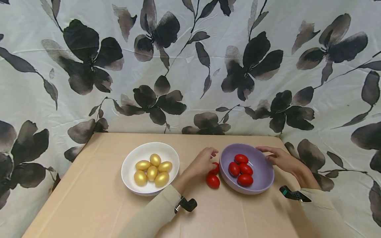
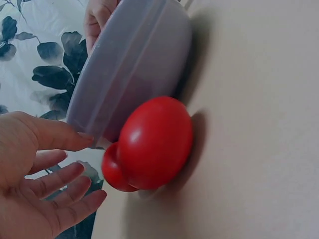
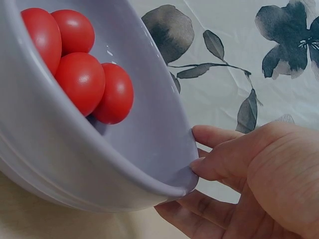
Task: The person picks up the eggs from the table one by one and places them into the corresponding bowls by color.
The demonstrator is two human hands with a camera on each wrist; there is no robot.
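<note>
A purple bowl [image 1: 265, 177] with several glossy red eggs [image 1: 245, 180] in it stands at the right of the table. My right hand [image 1: 282, 162] holds its right rim, with the thumb at the edge and other fingers against the outside, as the right wrist view shows. Two more red eggs lie on the table just left of the bowl; the nearer red egg [image 2: 155, 143] partly covers the farther red egg [image 2: 115, 169] in the left wrist view. Over these, my left hand [image 1: 202, 162] hovers with its fingers spread and nothing in them.
To the left, a white bowl [image 1: 128, 175] contains several shiny gold eggs [image 1: 152, 173]. Both bowls stand on a light tan table [image 1: 98, 198]. A white cloth with dark flowers [image 1: 190, 76] hangs behind the table's back edge.
</note>
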